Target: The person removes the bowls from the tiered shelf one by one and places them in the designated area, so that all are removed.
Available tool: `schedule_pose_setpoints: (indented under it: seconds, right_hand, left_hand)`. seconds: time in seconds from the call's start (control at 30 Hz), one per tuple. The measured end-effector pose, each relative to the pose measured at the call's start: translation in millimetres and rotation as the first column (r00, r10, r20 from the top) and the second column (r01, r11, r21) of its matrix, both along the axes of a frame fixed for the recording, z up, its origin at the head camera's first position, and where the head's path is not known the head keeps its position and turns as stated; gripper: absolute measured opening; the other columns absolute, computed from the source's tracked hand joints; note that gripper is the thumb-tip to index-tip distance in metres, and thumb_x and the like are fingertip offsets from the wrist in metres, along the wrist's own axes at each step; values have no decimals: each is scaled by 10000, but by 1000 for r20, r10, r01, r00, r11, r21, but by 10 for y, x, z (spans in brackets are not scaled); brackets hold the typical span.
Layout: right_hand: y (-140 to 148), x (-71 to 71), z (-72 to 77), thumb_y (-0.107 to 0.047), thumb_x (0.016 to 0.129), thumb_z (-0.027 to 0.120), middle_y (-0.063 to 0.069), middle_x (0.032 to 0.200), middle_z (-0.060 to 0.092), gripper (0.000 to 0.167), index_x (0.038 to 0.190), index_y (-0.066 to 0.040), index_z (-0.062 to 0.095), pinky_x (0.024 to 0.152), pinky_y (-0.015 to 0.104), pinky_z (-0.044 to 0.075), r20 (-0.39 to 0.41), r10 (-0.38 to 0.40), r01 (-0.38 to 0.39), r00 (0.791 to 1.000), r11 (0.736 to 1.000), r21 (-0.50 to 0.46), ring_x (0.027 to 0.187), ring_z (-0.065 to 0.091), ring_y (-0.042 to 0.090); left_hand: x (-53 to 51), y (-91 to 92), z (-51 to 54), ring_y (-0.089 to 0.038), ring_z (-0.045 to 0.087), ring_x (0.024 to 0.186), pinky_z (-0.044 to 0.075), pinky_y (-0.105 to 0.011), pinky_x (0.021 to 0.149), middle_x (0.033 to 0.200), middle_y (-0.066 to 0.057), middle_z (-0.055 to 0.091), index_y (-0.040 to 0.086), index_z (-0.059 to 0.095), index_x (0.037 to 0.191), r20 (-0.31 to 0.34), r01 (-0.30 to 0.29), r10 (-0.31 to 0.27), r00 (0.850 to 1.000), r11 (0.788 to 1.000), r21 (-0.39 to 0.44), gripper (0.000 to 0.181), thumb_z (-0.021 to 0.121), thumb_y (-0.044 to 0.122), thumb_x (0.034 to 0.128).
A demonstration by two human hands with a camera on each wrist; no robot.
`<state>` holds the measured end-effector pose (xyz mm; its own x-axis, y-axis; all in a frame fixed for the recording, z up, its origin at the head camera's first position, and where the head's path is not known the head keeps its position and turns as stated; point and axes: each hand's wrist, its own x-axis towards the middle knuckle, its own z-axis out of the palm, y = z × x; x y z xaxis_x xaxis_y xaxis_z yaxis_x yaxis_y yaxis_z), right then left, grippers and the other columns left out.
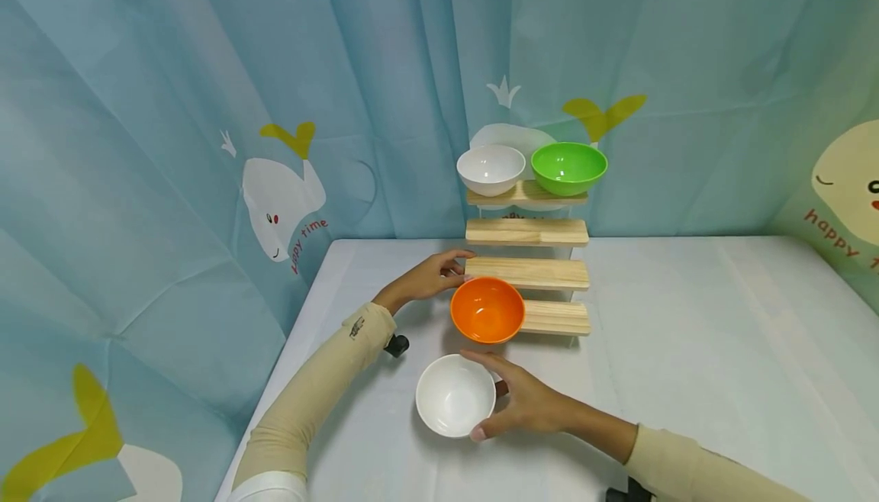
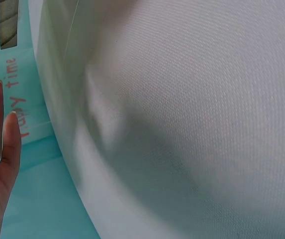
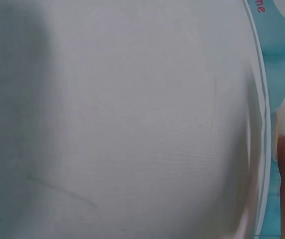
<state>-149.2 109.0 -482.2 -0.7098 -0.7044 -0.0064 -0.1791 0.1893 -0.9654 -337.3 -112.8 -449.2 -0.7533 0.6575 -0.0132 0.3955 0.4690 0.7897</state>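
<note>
Fingers of the right hand (image 1: 532, 404) are clamped on the right side of a white bowl (image 1: 453, 399), the thumb placed at the near rim and a finger at the far one; the bowl is held nearer than a stepped wooden rack (image 1: 527, 233), on or just over the surface (image 1: 687, 349) (whether it is lifted clear cannot be told). An orange bowl (image 1: 487, 311) is seen at the left end of the rack's lowest step, its base hidden, and just beside it the left hand (image 1: 429, 277) is held with thumb and fingers a little apart, seemingly clamped on nothing; whether the orange rim is touched cannot be made out. The top step is occupied by a second white bowl (image 1: 489, 170) and a green bowl (image 1: 568, 168).

The step in hand is judged to be the setting of bowls on the rack. For that, the orange bowl is best centred and steadied over a plank, since a narrow step may well be overhung, and the white bowl is best carried level by its rim, so that the base can be set down flat without the orange one being knocked
</note>
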Motion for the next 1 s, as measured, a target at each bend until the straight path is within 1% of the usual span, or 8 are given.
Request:
schedule_pose_setpoints:
  seconds: [0.17,0.33,0.53,0.7,1.0]
  right_hand:
    - [-48,-25,-28,-219,773,876,195,1517,368,1020,1581,-60,275,868,288,573,0,6,-6,1000,1000,11,1004,675,212]
    - [-94,-46,-61,-211,765,885,220,1502,375,1015,1569,-36,291,875,274,569,-16,4,-4,1000,1000,3,1028,649,251]
    - [-120,-52,-105,-188,765,880,228,1507,366,1013,1565,-11,284,872,278,573,-3,8,-8,1000,1000,-15,1032,643,274]
    - [-136,-72,-102,-190,762,884,226,1504,370,1021,1561,2,278,876,271,569,-6,11,-11,1000,1000,-19,1044,635,266]
    - [-211,-118,-123,-195,764,885,208,1498,400,1042,1566,12,252,878,276,567,-4,34,-34,999,999,-18,1055,633,244]
  left_hand:
    - [-5,1,8,-222,628,1122,532,-339,926,1232,-115,642,157,473,1493,-1,-2,2,1000,1000,-6,498,612,249,1024]
    - [6,2,19,-231,626,1134,530,-344,936,1234,-119,642,164,471,1495,-1,-11,11,1000,1000,-13,500,613,253,1023]
    - [8,6,5,-234,631,1119,532,-343,925,1218,-122,647,165,470,1495,-5,-8,8,1000,1000,-19,496,609,245,1025]
    - [5,10,-3,-232,629,1109,530,-341,930,1210,-122,647,159,469,1495,-10,-5,5,1000,1000,-16,497,609,242,1026]
    - [18,5,16,-232,631,1103,530,-336,929,1210,-129,650,156,471,1492,-6,-6,6,1000,1000,-19,490,606,235,1027]
